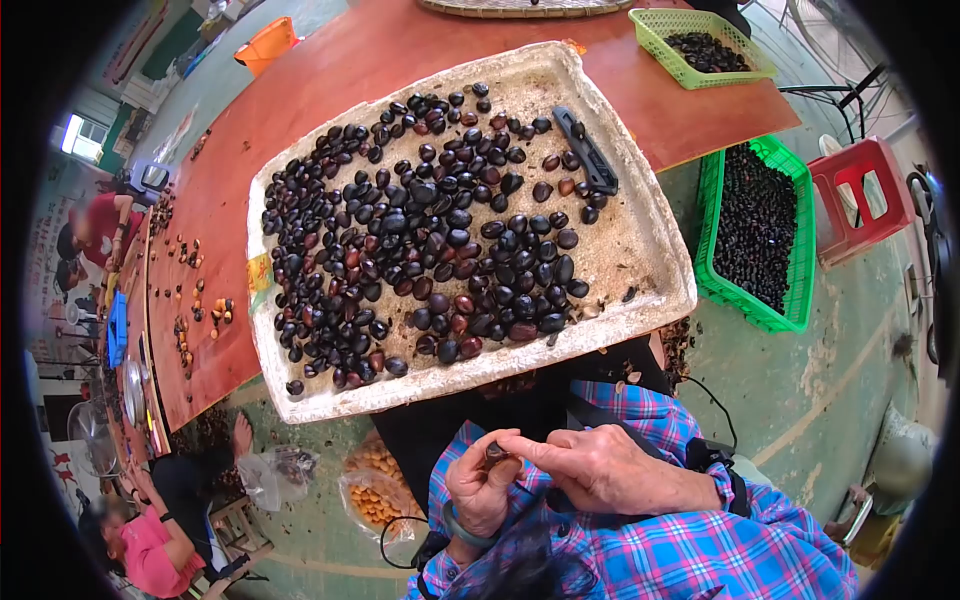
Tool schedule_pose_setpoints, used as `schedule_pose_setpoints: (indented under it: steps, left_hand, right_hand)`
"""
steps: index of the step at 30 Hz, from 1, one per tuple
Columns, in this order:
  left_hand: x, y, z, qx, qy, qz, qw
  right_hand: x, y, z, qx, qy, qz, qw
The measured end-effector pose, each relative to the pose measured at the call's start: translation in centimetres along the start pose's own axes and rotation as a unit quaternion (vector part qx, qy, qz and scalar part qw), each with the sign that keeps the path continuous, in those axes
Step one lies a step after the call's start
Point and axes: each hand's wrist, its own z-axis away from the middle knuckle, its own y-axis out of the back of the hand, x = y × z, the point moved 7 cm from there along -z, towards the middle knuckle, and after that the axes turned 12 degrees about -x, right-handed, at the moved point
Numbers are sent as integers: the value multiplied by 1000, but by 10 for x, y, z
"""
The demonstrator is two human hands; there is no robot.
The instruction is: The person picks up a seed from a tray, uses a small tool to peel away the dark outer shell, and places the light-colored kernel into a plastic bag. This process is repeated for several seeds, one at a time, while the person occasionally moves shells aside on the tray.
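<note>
Close to my body, below the tray's near edge, my left hand (482, 487) pinches a small dark nut (495, 452) between thumb and fingers. My right hand (600, 468) reaches in from the right, its extended index finger touching the nut; its other fingers are curled and partly hidden. A white foam tray (655, 250) rests on the red table beyond my hands, holding many glossy dark nuts (400, 210), densest at its left and centre. A dark grey cutter-like tool (586, 150) lies in the tray's upper right.
On the table's right end stands a yellow-green basket (650, 40); a green crate (802, 255) of dark nuts and a red stool (870, 190) are further right. Bags of orange pieces (375, 495) lie on the floor. Other people (160, 540) sit at the left.
</note>
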Motion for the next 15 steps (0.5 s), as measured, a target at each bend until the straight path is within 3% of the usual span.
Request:
schedule_pose_setpoints:
  steps: [15]
  left_hand:
    - [-6, 1, 0, -33, 35, 35, 998]
  right_hand:
    - [16, -6, -5, 32, 18, -93, 995]
